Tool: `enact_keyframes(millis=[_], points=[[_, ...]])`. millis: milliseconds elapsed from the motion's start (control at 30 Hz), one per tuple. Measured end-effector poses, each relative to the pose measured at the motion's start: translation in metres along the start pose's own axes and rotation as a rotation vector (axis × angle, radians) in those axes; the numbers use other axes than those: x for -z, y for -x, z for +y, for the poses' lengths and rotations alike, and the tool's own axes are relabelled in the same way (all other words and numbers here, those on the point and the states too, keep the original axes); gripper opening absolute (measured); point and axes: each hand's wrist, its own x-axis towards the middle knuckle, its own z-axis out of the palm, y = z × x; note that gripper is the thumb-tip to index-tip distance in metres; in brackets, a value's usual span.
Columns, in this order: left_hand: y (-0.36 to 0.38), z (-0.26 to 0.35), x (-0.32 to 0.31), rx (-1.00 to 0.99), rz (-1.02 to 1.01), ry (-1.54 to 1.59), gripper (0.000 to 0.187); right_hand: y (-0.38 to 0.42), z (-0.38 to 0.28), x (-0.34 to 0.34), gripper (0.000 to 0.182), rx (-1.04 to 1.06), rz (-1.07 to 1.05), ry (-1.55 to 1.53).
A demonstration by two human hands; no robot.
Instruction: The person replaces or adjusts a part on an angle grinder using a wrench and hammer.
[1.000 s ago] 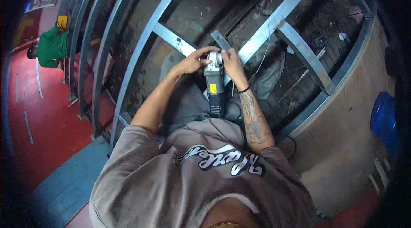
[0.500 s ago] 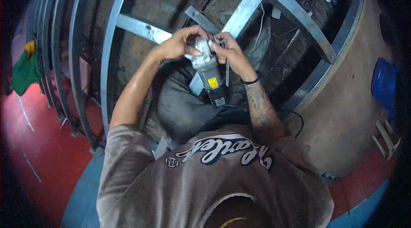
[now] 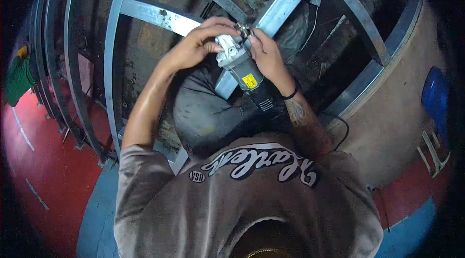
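Observation:
An angle grinder [image 3: 246, 75] with a silver gear head, a yellow label and a black rear end lies tilted over my lap. My left hand [image 3: 196, 45] is closed round the gear head [image 3: 228, 50], thumb on its near side. At the top of the head sits a small dark metal piece [image 3: 244, 30], pinched by the fingertips of my right hand [image 3: 269, 57]. The fingers of my left hand reach close to that piece too. Its exact kind is hidden by the fingers.
Metal beams [image 3: 286, 4] cross in front of me, with a curved frame rail [image 3: 114, 64] at left. A plywood panel [image 3: 382, 122] stands at right, near a blue object [image 3: 435, 93]. A green cloth [image 3: 19, 81] hangs far left. A black cord [image 3: 346, 129] loops by my right arm.
The grinder has tilted, its rear end swinging right. My right hand has shifted slightly right, its thumb leaving the gear head for the small metal piece. My view has shifted a little.

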Motion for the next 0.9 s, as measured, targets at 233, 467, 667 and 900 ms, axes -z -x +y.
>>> enact_keyframes(millis=[233, 467, 667, 900], points=[[-0.017, -0.019, 0.013, 0.074, -0.097, 0.272, 0.040, -0.008, -0.032, 0.033, 0.034, 0.099, -0.056, 0.242], [-0.014, -0.009, 0.005, 0.042, -0.072, 0.217, 0.046, 0.025, -0.045, 0.019, 0.041, 0.031, 0.012, 0.223], [-0.005, -0.026, -0.003, 0.062, -0.064, 0.420, 0.054, 0.024, -0.033, -0.002, 0.042, 0.055, 0.173, 0.126], [0.004, -0.014, -0.023, -0.064, 0.085, 0.486, 0.063, 0.028, -0.031, -0.014, 0.043, 0.170, 0.283, 0.153]])
